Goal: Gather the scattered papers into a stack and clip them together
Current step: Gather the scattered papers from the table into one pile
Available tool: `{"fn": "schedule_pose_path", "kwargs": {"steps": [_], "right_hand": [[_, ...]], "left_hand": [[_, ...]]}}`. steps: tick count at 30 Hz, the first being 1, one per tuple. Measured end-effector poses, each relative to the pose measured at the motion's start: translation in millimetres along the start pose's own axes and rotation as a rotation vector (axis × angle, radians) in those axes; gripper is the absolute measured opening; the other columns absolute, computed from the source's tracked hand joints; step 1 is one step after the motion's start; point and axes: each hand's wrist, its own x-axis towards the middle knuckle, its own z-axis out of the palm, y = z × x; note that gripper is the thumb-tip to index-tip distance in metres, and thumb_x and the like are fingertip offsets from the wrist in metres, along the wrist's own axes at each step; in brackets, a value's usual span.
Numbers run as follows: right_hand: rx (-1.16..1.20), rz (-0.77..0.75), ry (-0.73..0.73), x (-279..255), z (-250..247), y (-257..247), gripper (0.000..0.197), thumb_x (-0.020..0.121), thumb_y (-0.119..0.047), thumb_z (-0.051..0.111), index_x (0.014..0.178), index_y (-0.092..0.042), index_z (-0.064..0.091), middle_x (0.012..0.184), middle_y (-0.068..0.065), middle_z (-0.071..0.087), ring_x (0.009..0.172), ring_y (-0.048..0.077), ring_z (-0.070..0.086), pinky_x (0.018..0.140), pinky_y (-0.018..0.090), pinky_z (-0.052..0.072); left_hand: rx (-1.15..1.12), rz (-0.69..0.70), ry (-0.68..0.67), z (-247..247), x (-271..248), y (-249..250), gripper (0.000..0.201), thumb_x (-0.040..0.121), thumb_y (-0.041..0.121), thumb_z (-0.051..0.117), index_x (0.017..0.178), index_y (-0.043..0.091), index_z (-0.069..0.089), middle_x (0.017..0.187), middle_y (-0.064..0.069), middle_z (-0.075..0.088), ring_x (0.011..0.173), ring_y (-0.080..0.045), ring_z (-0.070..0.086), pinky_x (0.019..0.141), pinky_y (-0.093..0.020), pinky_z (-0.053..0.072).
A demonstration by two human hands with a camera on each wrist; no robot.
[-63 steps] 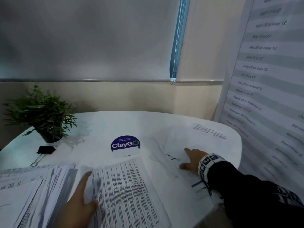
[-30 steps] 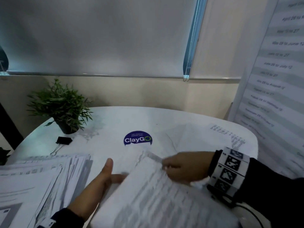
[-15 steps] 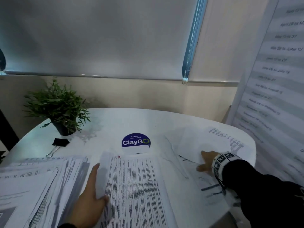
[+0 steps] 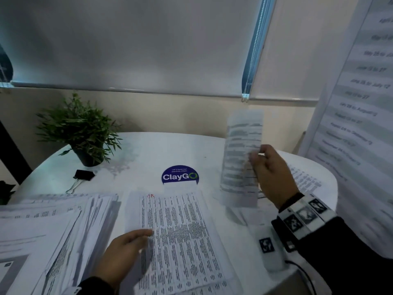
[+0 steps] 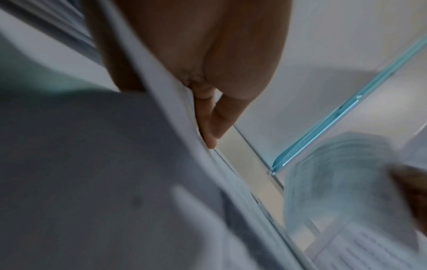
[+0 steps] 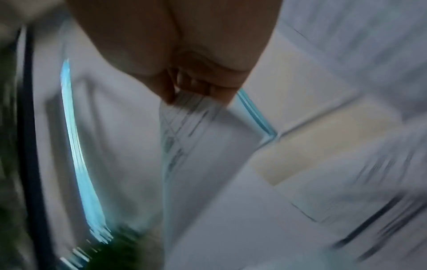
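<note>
- In the head view the right hand (image 4: pixel 272 173) pinches a printed sheet (image 4: pixel 241 158) by its right edge and holds it upright in the air above the right side of the round white tabletop (image 4: pixel 148 150).
- The right wrist view, much blurred, shows what the head view cannot: thumb and fingers closed on the sheet's edge (image 6: pixel 184 117) from both faces.
- The left hand (image 4: pixel 125 250) lies on the left margin of the gathered stack (image 4: pixel 180 241) at the near edge; the left wrist view shows its straight fingers (image 5: pixel 208 118) pressed along the paper's edge, gripping nothing.
- A fanned spread of papers (image 4: pixel 53 226) covers the near left of the tabletop.
- A black binder clip (image 4: pixel 81 176) lies by the potted plant (image 4: pixel 80 128) near the far left edge; a ClayGo sticker (image 4: pixel 180 175) sits mid-table.
- Half a second ago the right hand was pressed flat on papers lying at the right edge; now one sheet is off the surface. The left hand has stayed on the stack.
</note>
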Motion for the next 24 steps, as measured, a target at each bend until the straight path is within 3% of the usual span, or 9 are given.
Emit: {"fn": "schedule_pose_path", "kwargs": {"steps": [1, 3, 7, 10, 13, 16, 18, 21, 24], "right_hand": [[0.350, 0.086, 0.071, -9, 7, -14, 0.012, 0.099, -0.017, 0.045, 0.092, -0.017, 0.054, 0.081, 0.001, 0.069, 0.072, 0.015, 0.066, 0.060, 0.024, 0.053], [0.726, 0.315, 0.090, -34, 29, -20, 0.015, 0.099, -0.013, 0.045, 0.105, -0.004, 0.055, 0.094, 0.015, 0.070, 0.084, 0.027, 0.068, 0.067, 0.035, 0.059], [0.671, 0.743, -0.072, -95, 83, 2, 0.019, 0.098, -0.014, 0.047, 0.111, -0.006, 0.059, 0.101, 0.020, 0.069, 0.088, 0.032, 0.069, 0.075, 0.048, 0.058], [0.571, 0.958, -0.412, -127, 88, -4, 0.014, 0.099, -0.021, 0.044, 0.111, -0.015, 0.050, 0.094, 0.015, 0.069, 0.069, 0.028, 0.070, 0.057, 0.035, 0.057], [0.249, 0.827, -0.711, -120, 61, -4, 0.027, 0.097, -0.044, 0.042, 0.094, -0.019, 0.052, 0.072, 0.010, 0.068, 0.051, 0.019, 0.060, 0.048, 0.023, 0.045], [-0.366, 0.448, -0.371, -67, 26, 29, 0.027, 0.093, -0.046, 0.049, 0.090, -0.020, 0.054, 0.086, 0.006, 0.069, 0.078, 0.021, 0.064, 0.069, 0.027, 0.047], [-0.756, 0.372, -0.249, -26, 0, 61, 0.030, 0.093, -0.041, 0.049, 0.114, -0.020, 0.051, 0.116, 0.009, 0.059, 0.107, 0.026, 0.056, 0.088, 0.030, 0.043], [-1.120, 0.567, -0.369, 11, -34, 117, 0.065, 0.090, -0.047, 0.048, 0.141, -0.012, 0.027, 0.138, 0.014, 0.038, 0.126, 0.031, 0.042, 0.100, 0.036, 0.038], [-1.195, 0.564, -0.501, 23, -50, 138, 0.065, 0.091, -0.045, 0.047, 0.142, -0.009, 0.028, 0.139, 0.012, 0.044, 0.123, 0.027, 0.049, 0.100, 0.033, 0.043]], "left_hand": [[-0.034, -0.059, -0.009, 2, 1, 5, 0.023, 0.085, 0.028, 0.067, 0.103, 0.015, 0.071, 0.109, 0.006, 0.062, 0.112, -0.013, 0.049, 0.101, -0.029, 0.032], [-0.054, -0.037, -0.086, -1, 2, -2, 0.079, 0.068, 0.069, 0.064, 0.119, 0.008, 0.064, 0.127, 0.007, 0.053, 0.124, -0.012, 0.039, 0.114, -0.037, 0.022], [-0.498, -0.156, -0.078, 6, 1, 9, 0.066, 0.076, 0.072, 0.051, 0.117, 0.021, 0.063, 0.141, 0.002, 0.044, 0.137, -0.019, 0.032, 0.115, -0.043, 0.018], [-0.606, -0.122, -0.055, 11, 1, 2, 0.074, 0.067, 0.064, 0.071, 0.125, 0.021, 0.058, 0.137, 0.000, 0.053, 0.123, -0.028, 0.053, 0.108, -0.051, 0.034], [-0.614, -0.065, 0.155, 10, 7, -7, 0.017, 0.082, 0.010, 0.071, 0.099, 0.013, 0.067, 0.120, -0.013, 0.065, 0.098, -0.028, 0.064, 0.099, -0.048, 0.042], [-0.384, -0.019, 0.194, 5, 4, -5, 0.039, 0.078, -0.003, 0.071, 0.116, 0.002, 0.061, 0.111, -0.012, 0.066, 0.095, -0.028, 0.063, 0.091, -0.039, 0.044], [-0.374, 0.024, 0.174, 3, 3, -5, 0.073, 0.069, -0.010, 0.075, 0.133, 0.009, 0.047, 0.119, -0.008, 0.061, 0.108, -0.030, 0.059, 0.097, -0.044, 0.042], [-0.359, 0.083, 0.206, 5, -8, 5, 0.114, 0.049, -0.015, 0.084, 0.142, 0.014, 0.026, 0.140, -0.013, 0.044, 0.116, -0.031, 0.051, 0.096, -0.042, 0.041], [-0.172, 0.079, 0.217, 7, -17, 16, 0.103, 0.062, -0.023, 0.073, 0.146, 0.012, 0.024, 0.145, -0.018, 0.036, 0.096, -0.026, 0.052, 0.078, -0.031, 0.043]]}}
